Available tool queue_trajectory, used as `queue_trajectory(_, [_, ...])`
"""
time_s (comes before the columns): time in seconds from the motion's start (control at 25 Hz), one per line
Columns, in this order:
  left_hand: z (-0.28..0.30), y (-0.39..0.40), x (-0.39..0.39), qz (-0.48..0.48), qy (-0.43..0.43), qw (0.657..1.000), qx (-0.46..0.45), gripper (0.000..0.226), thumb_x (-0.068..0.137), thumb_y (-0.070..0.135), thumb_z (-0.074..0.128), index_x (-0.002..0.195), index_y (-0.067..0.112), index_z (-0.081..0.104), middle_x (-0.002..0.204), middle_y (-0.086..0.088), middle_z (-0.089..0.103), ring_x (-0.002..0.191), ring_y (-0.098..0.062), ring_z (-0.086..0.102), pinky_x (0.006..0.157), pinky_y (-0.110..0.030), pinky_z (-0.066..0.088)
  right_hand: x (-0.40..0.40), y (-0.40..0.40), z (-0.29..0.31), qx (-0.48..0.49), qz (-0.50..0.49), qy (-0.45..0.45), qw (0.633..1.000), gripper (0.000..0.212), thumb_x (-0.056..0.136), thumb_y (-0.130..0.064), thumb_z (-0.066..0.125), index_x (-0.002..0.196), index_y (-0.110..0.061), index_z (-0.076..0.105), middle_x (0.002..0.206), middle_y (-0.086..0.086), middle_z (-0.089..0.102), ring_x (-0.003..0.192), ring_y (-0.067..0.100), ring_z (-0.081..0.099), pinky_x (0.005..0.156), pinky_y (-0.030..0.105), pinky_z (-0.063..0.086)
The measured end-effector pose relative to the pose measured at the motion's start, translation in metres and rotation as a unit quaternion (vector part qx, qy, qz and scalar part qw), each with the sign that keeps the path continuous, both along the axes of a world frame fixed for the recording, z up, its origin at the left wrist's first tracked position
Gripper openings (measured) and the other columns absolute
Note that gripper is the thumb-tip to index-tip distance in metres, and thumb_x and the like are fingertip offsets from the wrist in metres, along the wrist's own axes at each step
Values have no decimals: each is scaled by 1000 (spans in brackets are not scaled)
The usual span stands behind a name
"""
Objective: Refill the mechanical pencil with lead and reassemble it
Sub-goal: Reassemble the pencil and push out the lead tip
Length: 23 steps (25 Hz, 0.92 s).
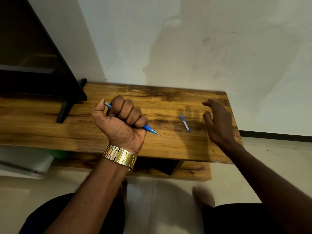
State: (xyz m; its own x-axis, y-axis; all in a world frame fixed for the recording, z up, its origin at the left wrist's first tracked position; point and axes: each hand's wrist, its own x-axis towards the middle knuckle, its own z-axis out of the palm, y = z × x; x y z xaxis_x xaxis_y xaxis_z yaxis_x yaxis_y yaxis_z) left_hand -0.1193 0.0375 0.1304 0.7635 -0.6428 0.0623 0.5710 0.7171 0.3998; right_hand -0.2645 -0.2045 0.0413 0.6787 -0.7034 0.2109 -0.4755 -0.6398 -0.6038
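The mechanical pencil is gripped in the fisted left hand, tip toward the lead tube; the tube lies on the table just left of the open, empty right hand; it is best pinched at mid-length.

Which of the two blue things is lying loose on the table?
The small blue lead tube, lying flat on the wooden table beside the open right hand. The blue pencil is gripped in the left hand.
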Motion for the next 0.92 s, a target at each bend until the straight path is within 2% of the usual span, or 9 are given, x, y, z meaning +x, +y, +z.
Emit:
queue_trajectory(0.04, [0, 0, 1, -5, 10, 1000, -9, 37, 85, 50, 33, 57, 27, 21, 51, 10, 11, 41, -8, 9, 40, -18, 12, -4, 6, 24, 38, -22, -74, 996, 31, 108, -17, 52, 130, -18, 73, 137, 8, 75, 124, 25, 72, 109, 48, 56])
queue_trajectory(0.12, [1, 1, 2, -13, 28, 999, -22, 42, 94, 49, 26, 58, 28, 22, 51, 10, 11, 41, -7, 9, 39, -19, 12, -22, 33, 61, 175, -2, -166, 970, 29, 106, -31, 51, 104, -27, 79, 101, -1, 83, 92, 14, 78, 83, 36, 63])
queue_trajectory(0.2, [0, 1, 3, -18, 42, 999, -28, 51, 102, 52, 13, 58, 28, 22, 51, 10, 12, 41, -7, 10, 38, -19, 13, -42, 76, 76, 297, 58, -183, 935, 41, 105, -50, 51, 82, -25, 75, 74, 2, 73, 66, 14, 69, 64, 23, 57])
queue_trajectory(0.28, [-2, 0, 4, -20, 46, 998, -33, 46, 99, 49, 17, 58, 29, 22, 51, 10, 12, 41, -7, 10, 38, -19, 13, -46, 112, 69, 415, 109, -157, 889, 56, 104, -58, 53, 63, -22, 61, 55, 3, 50, 48, 17, 47, 49, 25, 43])
queue_trajectory(0.4, [-2, 3, 4, -15, 37, 999, -35, 35, 87, 45, 31, 57, 29, 22, 50, 10, 13, 41, -7, 10, 38, -19, 13, -24, 140, 52, 498, 161, -108, 845, 63, 107, -57, 45, 58, -18, 47, 54, 3, 33, 46, 14, 30, 49, 29, 26])
queue_trajectory(0.48, [-4, 3, 3, -11, 41, 999, -25, 39, 93, 43, 24, 57, 29, 22, 50, 10, 13, 41, -7, 10, 37, -19, 14, -12, 145, 41, 512, 185, -94, 834, 65, 109, -57, 39, 57, -17, 43, 54, 2, 32, 48, 14, 27, 54, 38, 20])
queue_trajectory(0.6, [-5, 2, 2, -9, 54, 998, -11, 52, 103, 47, 7, 57, 29, 22, 50, 10, 13, 41, -7, 10, 36, -18, 16, -7, 151, 26, 521, 224, -96, 818, 67, 111, -59, 35, 58, -19, 44, 54, 0, 34, 49, 15, 28, 55, 41, 23])
queue_trajectory(0.76, [-5, 1, 3, -12, 56, 998, -18, 52, 103, 49, 8, 57, 29, 23, 50, 10, 13, 40, -7, 10, 35, -18, 17, -5, 153, 23, 524, 244, -104, 809, 66, 109, -62, 37, 59, -19, 45, 55, 4, 32, 51, 26, 23, 55, 40, 24])
queue_trajectory(0.92, [-6, 1, 3, -12, 54, 998, -19, 51, 103, 49, 9, 58, 29, 22, 50, 10, 13, 40, -7, 11, 31, -17, 24, -6, 155, 21, 522, 258, -111, 805, 65, 110, -59, 35, 58, -20, 46, 55, 1, 33, 50, 17, 27, 53, 34, 26])
